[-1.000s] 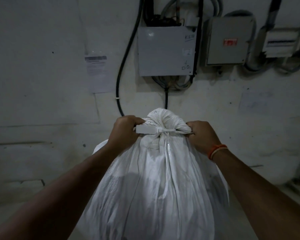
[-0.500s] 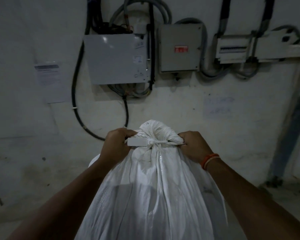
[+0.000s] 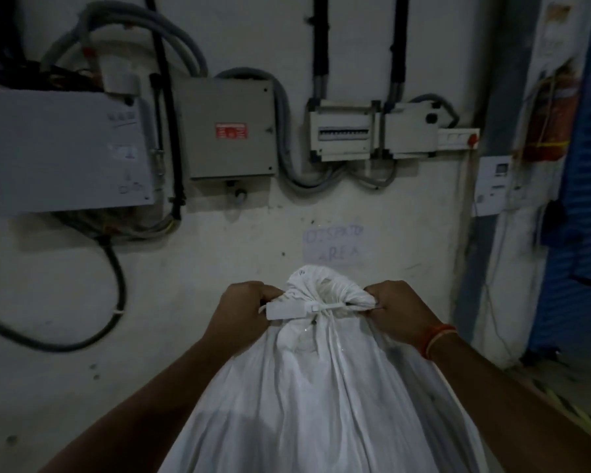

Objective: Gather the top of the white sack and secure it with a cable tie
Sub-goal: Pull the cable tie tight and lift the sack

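A full white sack (image 3: pixel 307 397) stands upright in front of me, its top gathered into a bunched knot of fabric. A white cable tie (image 3: pixel 325 307) circles the neck, with a flat white tag end sticking out to the left. My left hand (image 3: pixel 239 312) grips the gathered neck and the tag end from the left. My right hand (image 3: pixel 403 310) grips the neck on the right, fingers curled round the fabric where the tie's strap runs. An orange band sits on my right wrist.
A white wall stands just behind the sack, carrying a grey electrical box (image 3: pixel 231 129) with a red label, a white panel (image 3: pixel 62 148), a breaker box (image 3: pixel 343 131) and thick black cables (image 3: pixel 116 268). A red fire extinguisher (image 3: pixel 550 121) and a blue shutter (image 3: pixel 580 216) are at the right.
The view has swung to the right, so the wall boxes have slid left and the shutter has come into sight. Both hands keep the same grip on the sack's neck.
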A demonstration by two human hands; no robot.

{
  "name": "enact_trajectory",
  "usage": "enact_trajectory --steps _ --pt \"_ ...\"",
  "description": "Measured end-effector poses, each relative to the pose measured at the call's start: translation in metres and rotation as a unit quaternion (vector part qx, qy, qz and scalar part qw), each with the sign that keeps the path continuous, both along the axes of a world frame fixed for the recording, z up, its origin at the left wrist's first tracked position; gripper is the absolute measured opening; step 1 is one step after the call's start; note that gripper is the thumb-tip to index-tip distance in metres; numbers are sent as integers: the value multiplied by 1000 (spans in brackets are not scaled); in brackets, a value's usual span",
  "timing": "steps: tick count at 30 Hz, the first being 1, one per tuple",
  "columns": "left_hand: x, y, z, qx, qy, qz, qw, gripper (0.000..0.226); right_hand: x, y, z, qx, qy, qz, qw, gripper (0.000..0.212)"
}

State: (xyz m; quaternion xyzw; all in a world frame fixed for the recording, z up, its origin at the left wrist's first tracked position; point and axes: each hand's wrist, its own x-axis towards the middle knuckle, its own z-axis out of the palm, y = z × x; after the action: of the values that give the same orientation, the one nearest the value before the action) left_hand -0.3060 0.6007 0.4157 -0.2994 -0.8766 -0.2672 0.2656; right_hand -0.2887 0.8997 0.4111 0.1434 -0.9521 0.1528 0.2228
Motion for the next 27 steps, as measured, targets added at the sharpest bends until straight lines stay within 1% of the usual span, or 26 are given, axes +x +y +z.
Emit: enact_trajectory --steps 2,5,8,10,12,14,17,20,21,24,27 --pt "-26 33 -3 6 2 -21 1000 21 -16 33 2 15 3 -12 1000 19" --pt "-56 78 -12 5 5 -55 998 21 -33 80 1 22 13 -7 1000 12" --pt "-75 118 -22 14 -13 -59 998 19 -51 119 -1 34 -6 9 999 19" --pt "-83 142 -33 17 -26 -57 998 18 -64 145 -10 52 -5 20 998 17" --pt "-91 163 -45 10 -47 -56 997 18 -78 174 -25 49 -17 39 998 16" --pt "-95 185 -58 -19 -73 -59 995 20 -91 203 -44 44 -29 64 997 20" --pt "-99 221 -88 -70 -108 -27 991 29 -115 244 -84 36 -63 109 991 31" --pt "-103 264 -132 -84 -154 44 983 57 -136 279 -137 20 -98 122 987 32" --pt "-104 276 -147 -92 -181 67 977 59 -140 289 -157 7 -115 125 985 31" --pt "-102 307 -191 -105 -268 135 948 45 -148 308 -220 -25 -162 144 976 29" --pt "-106 330 -244 -60 -338 163 925 37 -156 323 -283 -49 -207 148 966 31"
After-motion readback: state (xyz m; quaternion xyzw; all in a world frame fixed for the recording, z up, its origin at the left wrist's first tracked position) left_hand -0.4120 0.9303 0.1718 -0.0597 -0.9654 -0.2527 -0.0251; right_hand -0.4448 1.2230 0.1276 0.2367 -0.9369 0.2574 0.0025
